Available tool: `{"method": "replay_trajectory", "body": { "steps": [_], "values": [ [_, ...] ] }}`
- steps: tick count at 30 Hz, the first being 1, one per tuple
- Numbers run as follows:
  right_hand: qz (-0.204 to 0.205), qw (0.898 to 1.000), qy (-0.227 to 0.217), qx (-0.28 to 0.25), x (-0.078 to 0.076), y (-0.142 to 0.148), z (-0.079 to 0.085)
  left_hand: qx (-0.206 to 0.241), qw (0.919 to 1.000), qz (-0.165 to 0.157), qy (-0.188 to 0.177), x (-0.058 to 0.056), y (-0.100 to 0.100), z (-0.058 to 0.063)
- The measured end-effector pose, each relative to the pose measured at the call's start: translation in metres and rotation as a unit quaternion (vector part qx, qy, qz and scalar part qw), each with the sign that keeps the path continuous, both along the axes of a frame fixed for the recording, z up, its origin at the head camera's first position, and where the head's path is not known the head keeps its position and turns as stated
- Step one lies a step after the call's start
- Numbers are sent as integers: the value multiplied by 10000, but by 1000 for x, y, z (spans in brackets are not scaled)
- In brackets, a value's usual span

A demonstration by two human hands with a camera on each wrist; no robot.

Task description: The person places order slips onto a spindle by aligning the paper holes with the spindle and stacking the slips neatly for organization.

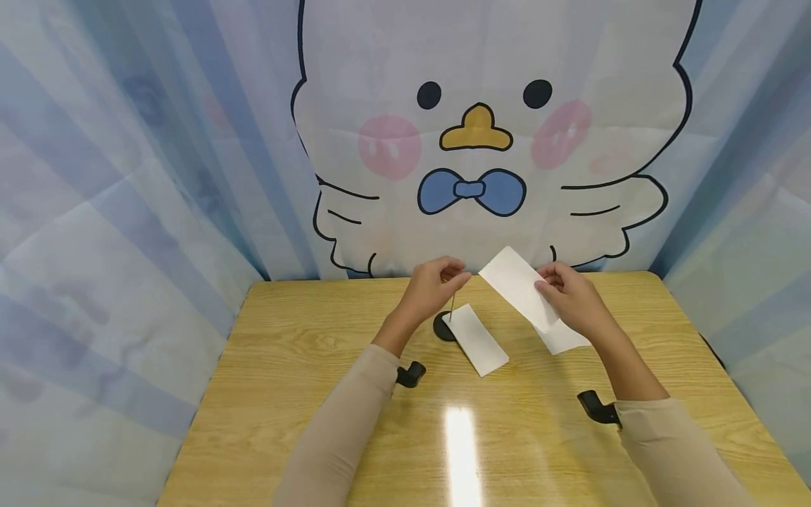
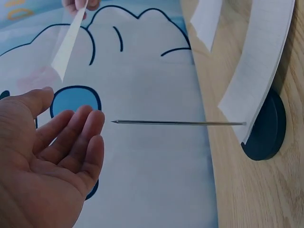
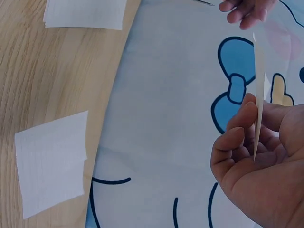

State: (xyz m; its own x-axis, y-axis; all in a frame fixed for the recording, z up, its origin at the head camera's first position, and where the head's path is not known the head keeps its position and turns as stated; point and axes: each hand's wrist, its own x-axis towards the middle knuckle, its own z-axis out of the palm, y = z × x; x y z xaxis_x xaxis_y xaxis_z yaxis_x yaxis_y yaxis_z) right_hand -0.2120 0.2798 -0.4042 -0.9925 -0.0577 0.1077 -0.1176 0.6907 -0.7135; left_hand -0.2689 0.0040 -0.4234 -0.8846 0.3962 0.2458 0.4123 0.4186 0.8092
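A receipt spike (image 2: 178, 123) stands upright on a round black base (image 2: 273, 130), its pointed tip bare. Several white paper slips (image 1: 476, 341) are pierced on it near the base. My left hand (image 1: 437, 284) is beside the spike's top, fingers loosely bent, with nothing in them. My right hand (image 3: 266, 152) pinches one white paper slip (image 1: 516, 285) between thumb and fingers; in the right wrist view it shows edge-on. The slip's free end points toward my left hand, apart from it. Below my right hand, more white slips (image 3: 52, 166) lie on the table.
The wooden table (image 1: 304, 387) ends at a far edge against a light curtain (image 1: 481, 232) with a cartoon bird on it. Patterned blue curtains (image 1: 114, 246) hang at both sides. A black wrist mount (image 1: 598, 408) sits on each forearm.
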Motion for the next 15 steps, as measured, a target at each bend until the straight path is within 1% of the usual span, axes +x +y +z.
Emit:
{"method": "replay_trajectory", "body": {
  "steps": [5, 15],
  "values": [
    [92, 9999, -10, -110, -4, -10, -1, 181, 9997, 9, -145, -2, 5, 2],
    [177, 9993, 4, -333, -10, -27, -2, 600, 9973, 292, -316, -5, 9, 5]
  ]
}}
